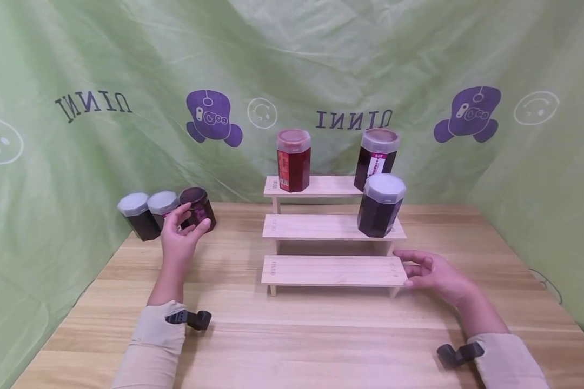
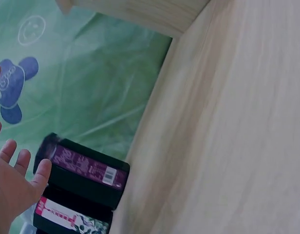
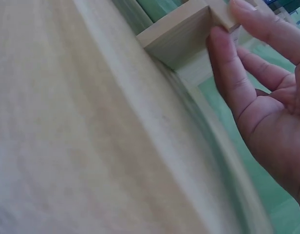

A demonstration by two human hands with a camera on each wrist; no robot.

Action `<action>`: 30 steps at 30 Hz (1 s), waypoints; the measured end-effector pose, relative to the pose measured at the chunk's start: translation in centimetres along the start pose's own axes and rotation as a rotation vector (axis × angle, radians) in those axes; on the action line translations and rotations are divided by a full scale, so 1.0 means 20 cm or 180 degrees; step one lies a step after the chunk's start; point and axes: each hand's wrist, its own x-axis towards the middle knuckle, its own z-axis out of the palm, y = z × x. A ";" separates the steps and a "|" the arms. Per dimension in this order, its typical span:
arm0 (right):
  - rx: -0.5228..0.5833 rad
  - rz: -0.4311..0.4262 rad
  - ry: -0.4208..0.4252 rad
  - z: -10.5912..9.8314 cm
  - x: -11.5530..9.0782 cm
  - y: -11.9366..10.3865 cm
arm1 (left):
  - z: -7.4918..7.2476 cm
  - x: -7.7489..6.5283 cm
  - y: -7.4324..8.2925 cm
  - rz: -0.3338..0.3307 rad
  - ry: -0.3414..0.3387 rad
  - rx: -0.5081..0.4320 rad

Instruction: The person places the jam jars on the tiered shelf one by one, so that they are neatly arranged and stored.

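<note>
On the left, my left hand [image 1: 179, 237] is in front of a dark jar [image 1: 206, 213] with a dark lid, its fingers spread apart. In the left wrist view the left fingers [image 2: 9, 147] stand loose beside the jar's purple label, without closing round it; contact is unclear. Beside it are a dark jar with a pale lid [image 1: 163, 202] and another pale-lidded jar [image 1: 146, 222]. On the right, my right hand [image 1: 435, 275] holds the right end of the lowest step of a wooden stepped stand [image 1: 331, 271], thumb and fingers at the board's corner.
A red jar [image 1: 299, 167] and a dark jar [image 1: 365, 167] stand on the stand's top step. Another pale-lidded dark jar [image 1: 377, 217] is at the middle step's right end. Behind the wooden table [image 1: 282, 351] hangs a green printed cloth [image 1: 350, 65].
</note>
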 end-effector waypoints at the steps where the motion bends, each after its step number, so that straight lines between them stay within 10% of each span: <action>1: 0.0119 -0.0063 -0.0036 0.00 0.00 0.01 | 0.00 0.00 0.00 -0.0030 0.0007 0.0009; 9: 0.0929 -0.0452 -0.0354 -0.01 0.02 0.08 | -0.02 0.01 -0.04 -0.0150 -0.0004 0.0116; 30: 0.1123 -0.0501 -0.0524 -0.01 0.02 0.06 | 0.06 0.12 -0.13 0.0163 0.0577 0.0877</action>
